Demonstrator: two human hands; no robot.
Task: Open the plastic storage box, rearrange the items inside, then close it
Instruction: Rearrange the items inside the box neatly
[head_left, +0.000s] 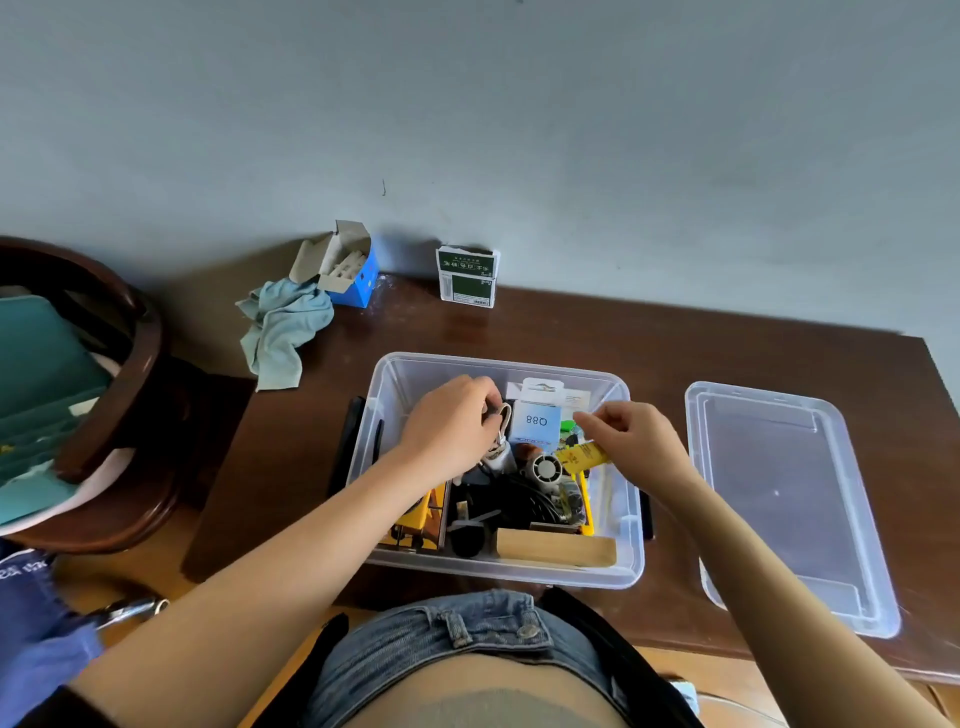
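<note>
The worktop (571, 332) carries the open box (621, 545); its lid (789, 499) lies beside it — opening done, rearranging underway, closing left; left hand (452, 423) grips a white cable (505, 421); right hand (636, 434) pinches a yellow packet (582, 456).

- The clear plastic storage box (621, 540) sits open on the dark brown wooden table (545, 332), near its front edge.
- The clear plastic lid (789, 499) lies flat on the table just right of the box.
- The crumpled pale blue cloth (283, 332) lies behind and left of the box, touching the open blue cardboard box (358, 283).
- The small green-and-white carton (467, 275) stands behind the storage box, at the wall.
- The left hand (452, 426) and right hand (636, 434) reach into the storage box, over the white card marked Q88 (535, 421).
</note>
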